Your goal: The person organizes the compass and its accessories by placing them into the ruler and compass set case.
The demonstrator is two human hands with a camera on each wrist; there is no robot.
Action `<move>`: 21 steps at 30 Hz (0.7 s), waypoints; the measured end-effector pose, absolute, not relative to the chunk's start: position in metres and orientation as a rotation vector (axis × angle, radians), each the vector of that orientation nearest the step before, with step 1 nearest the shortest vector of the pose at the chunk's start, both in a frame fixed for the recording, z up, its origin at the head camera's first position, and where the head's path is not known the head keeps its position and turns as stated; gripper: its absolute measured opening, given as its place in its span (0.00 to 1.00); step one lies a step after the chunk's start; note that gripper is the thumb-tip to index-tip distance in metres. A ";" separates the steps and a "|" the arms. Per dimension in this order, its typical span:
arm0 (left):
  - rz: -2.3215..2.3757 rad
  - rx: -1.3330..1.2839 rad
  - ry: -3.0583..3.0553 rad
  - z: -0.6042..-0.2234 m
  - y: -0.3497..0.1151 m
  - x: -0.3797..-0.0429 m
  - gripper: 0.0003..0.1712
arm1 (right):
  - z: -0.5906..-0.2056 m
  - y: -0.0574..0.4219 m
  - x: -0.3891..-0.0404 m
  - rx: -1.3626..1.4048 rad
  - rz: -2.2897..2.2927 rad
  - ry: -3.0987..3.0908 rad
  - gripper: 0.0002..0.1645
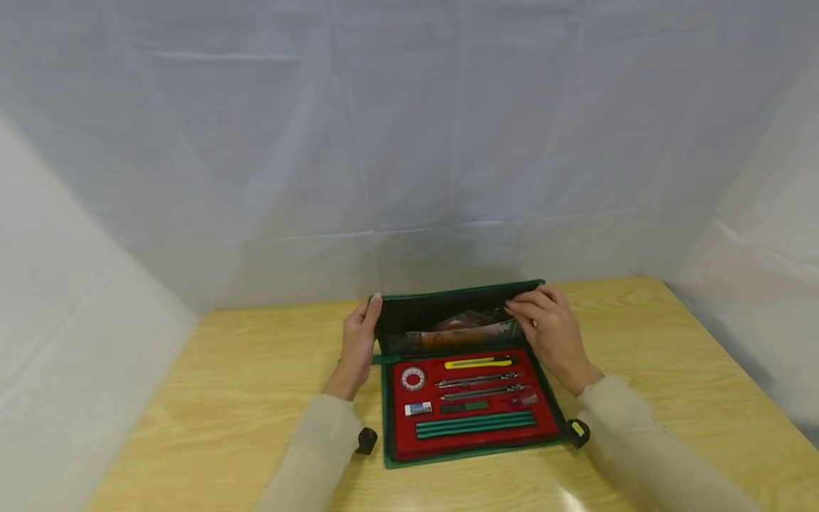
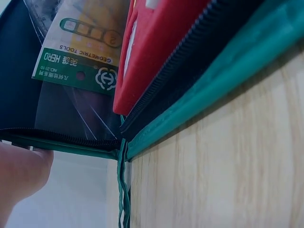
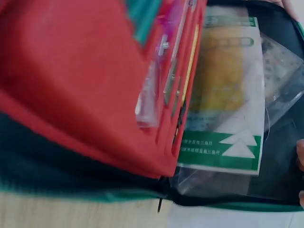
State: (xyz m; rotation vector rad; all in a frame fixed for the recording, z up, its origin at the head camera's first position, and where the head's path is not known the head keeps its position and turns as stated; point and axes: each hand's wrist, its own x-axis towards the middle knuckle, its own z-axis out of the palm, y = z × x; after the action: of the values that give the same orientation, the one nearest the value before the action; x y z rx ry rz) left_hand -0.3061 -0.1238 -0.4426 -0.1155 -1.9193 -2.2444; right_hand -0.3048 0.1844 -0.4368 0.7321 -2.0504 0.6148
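Observation:
A green zip case [image 1: 398, 463] lies unfolded on the table, its dark lid [image 1: 398, 318] raised at the back. My left hand [image 1: 357, 348] grips the lid's left edge, thumb on the inner side. Over the lid's right part, my right hand [image 1: 555, 334] has bent fingers near the clear pocket; whether they pinch anything is unclear. Inside the pocket sits a printed geometry-tools packet [image 2: 50, 59], with a clear plastic bag [image 3: 280, 71] beside it. The red tray [image 1: 473, 446] holds a yellow utility knife [image 1: 470, 365], two compasses [image 1: 476, 380], a white-labelled eraser [image 1: 418, 408] and several green pencils [image 1: 476, 425].
Also in the tray are a round white ring-shaped piece [image 1: 404, 379] and a small dark green case [image 1: 463, 407]. The wooden table [image 1: 256, 398] extends to both sides. White sheeting [image 1: 409, 142] hangs behind the table and along its sides.

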 end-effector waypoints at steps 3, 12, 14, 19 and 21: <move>-2.253 -0.109 -1.915 -0.445 -0.124 -0.308 0.23 | -0.436 0.189 -0.306 0.768 0.664 -2.049 0.12; -2.263 -0.127 -1.914 -0.449 -0.125 -0.309 0.24 | -0.403 0.210 -0.306 0.546 1.050 -1.909 0.11; -2.263 -0.131 -1.912 -0.449 -0.124 -0.309 0.23 | -0.391 0.211 -0.304 0.498 1.105 -1.990 0.11; -2.273 -0.105 -1.904 -0.449 -0.124 -0.309 0.22 | -0.374 0.210 -0.298 0.430 1.187 -2.238 0.15; -2.278 -0.099 -1.908 -0.449 -0.123 -0.310 0.21 | -0.374 0.211 -0.296 0.420 1.203 -2.302 0.16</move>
State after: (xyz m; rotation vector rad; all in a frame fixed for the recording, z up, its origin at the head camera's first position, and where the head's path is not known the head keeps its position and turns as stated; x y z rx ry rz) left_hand -0.3100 -0.1226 -0.4490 -0.0993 -1.9083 -2.2781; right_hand -0.2963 0.2106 -0.3738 0.4196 -2.3024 1.2030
